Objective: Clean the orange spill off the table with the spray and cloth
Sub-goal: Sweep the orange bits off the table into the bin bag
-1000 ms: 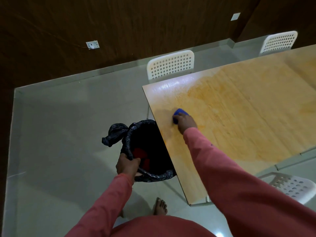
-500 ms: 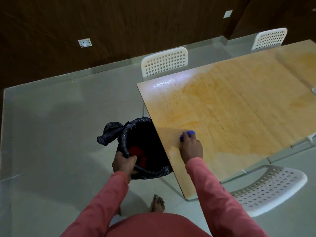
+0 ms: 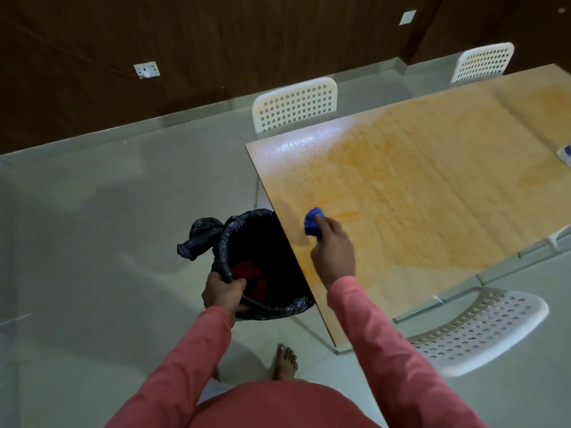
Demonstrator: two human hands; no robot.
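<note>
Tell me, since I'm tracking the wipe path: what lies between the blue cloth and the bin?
In the head view, only the table's bare left edge separates the cloth from the bin below.

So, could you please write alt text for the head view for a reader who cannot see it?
A person's right hand presses a blue cloth on an orange-smeared wooden table near its edge, while the left hand grips the rim of a black-lined bin beside it. White perforated chairs surround the table.
</note>
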